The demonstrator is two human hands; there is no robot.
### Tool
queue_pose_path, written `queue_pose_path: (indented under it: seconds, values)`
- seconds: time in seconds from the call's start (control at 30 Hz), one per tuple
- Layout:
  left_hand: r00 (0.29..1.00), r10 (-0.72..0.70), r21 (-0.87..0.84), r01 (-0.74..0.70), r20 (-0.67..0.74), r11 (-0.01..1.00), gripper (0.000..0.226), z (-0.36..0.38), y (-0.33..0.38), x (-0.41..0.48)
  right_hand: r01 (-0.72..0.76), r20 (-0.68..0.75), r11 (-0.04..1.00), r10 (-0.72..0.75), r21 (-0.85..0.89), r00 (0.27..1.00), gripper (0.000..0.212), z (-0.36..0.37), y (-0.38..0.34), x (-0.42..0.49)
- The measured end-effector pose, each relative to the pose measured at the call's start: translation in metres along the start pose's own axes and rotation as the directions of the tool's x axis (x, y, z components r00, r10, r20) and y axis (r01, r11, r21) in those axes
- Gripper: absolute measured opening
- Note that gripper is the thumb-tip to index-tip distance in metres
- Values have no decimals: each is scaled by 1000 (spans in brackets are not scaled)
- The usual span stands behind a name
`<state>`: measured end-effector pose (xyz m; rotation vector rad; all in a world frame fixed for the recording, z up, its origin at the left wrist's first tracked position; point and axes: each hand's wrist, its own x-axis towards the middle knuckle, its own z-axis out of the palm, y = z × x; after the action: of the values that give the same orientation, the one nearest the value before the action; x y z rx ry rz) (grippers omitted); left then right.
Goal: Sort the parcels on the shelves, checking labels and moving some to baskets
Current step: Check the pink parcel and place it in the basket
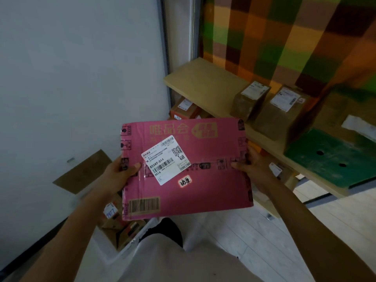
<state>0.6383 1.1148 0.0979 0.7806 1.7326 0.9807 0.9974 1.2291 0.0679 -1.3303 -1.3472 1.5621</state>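
A flat pink cardboard parcel (203,151) is held in front of me, its top face up. A white shipping label (165,159) with barcodes and a QR code is stuck on it at a slant. My left hand (122,174) grips the parcel's left edge, thumb on top. My right hand (252,169) grips its right edge. The parcel hangs in the air to the left of the wooden shelf (203,78), above a white basket (130,247) on the floor that holds several brown parcels (114,224).
On the shelf stand two brown boxes (249,100) (280,112) with white labels and a green box (333,157) with holes. More boxes (183,108) sit on the shelf below. A white wall (81,78) is at left; pale floorboards (264,241) lie below.
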Motion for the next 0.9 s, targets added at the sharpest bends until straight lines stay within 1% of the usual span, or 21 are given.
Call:
queue_pose_path:
  seconds: [0.07,0.17,0.2,0.3,0.37,0.43,0.5,0.57,0.67,0.77,0.83,0.9]
  values:
    - [1000,9,-19,-9,-30,1000,35,-1,3,5,1,-22,1000,-2,-12,1000,60,6,-2,11]
    - [997,-5,-64,-1,-83,998,32,-2,4,17,-8,-76,974,-9,-226,997,46,19,-10,33]
    - [996,-12,-71,6,-90,997,31,-1,4,17,-12,-85,964,-11,-266,996,41,21,-11,38]
    - [991,-26,-87,15,-130,996,29,-11,16,42,1,-123,967,-34,-254,992,35,37,-27,77]
    - [989,-14,-96,0,-148,995,25,-17,26,61,-10,-140,978,-19,-207,990,35,46,-40,105]
    - [987,3,-110,-20,-159,994,22,-22,35,74,-48,-118,986,29,-160,993,34,50,-52,121]
    - [985,7,-130,-30,-174,991,20,-27,46,93,-79,-73,986,69,-150,995,27,52,-67,142]
    - [986,5,-152,-31,-169,988,18,-31,57,114,-72,-84,987,61,-144,995,24,54,-81,167]
    - [991,-8,-156,-14,-137,988,24,-35,74,148,-82,-148,982,57,-171,987,33,60,-93,207]
    - [995,1,-150,-17,-104,989,33,-33,90,182,-128,-167,974,96,-189,981,41,60,-106,242]
    - [995,-8,-145,-7,-103,989,25,-26,96,203,-123,-178,967,84,-223,980,43,58,-116,262]
    - [992,-48,-168,28,-118,985,20,-16,99,219,-86,-195,947,25,-310,980,50,56,-123,279]
